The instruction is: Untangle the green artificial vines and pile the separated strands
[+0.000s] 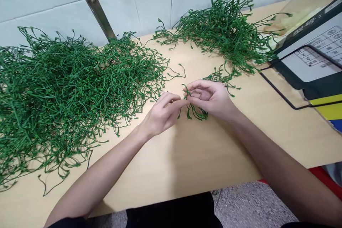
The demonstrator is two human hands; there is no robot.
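Both my hands meet above the middle of the table, working on a small bunch of thin green plastic stems [197, 112] with little tufted tips. My left hand [167, 112] pinches at the bunch's left side, thumb and forefinger pressed together. From the right, my right hand [211, 98] grips the same bunch between thumb and fingers. Stem ends hang below the fingertips, and one curls up above them. Exactly where the stems cross is partly hidden by the fingers. Behind my right hand lies a smaller cluster of green stems [220, 75].
A large tangled heap of green stems [74, 85] covers the table's left side. Another pile [221, 30] lies at the back right, against the tiled wall [152, 3]. On the right are a printed box [315, 53] and a black wire frame [280, 94]. A metal post [92, 0] stands behind.
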